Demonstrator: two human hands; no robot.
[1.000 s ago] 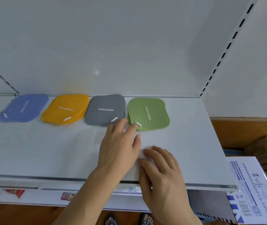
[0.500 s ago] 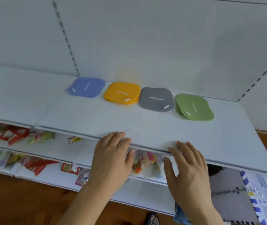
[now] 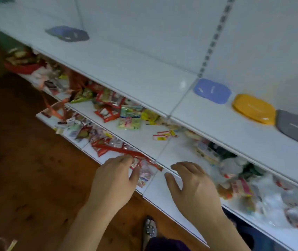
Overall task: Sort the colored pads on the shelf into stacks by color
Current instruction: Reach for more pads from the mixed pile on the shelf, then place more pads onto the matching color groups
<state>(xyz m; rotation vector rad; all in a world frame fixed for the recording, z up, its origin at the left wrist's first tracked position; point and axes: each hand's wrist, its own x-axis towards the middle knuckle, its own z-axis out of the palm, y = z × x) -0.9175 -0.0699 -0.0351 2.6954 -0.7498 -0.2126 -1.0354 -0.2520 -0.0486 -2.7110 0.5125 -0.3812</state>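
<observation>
Blue pads [image 3: 212, 90], yellow pads [image 3: 254, 108], gray pads [image 3: 296, 126] (side by side)

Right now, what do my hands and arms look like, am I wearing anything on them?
Both are bare. The left hand and right hand show no gloves, rings or watch, and both forearms are uncovered with no sleeve in view down to the frame's bottom edge. No markings or bands visible; motion blur hides finer detail.

Soft even light, heavy motion blur

Three pad stacks [image 3: 211, 90] sit in a row on the top shelf [image 3: 144, 75] at right of frame; another stack [image 3: 68, 33] lies far upper left. Snack packets [image 3: 124, 115] fill the shelves below. Both hands [image 3: 115, 180] hover at the lowest shelf's front edge.
</observation>
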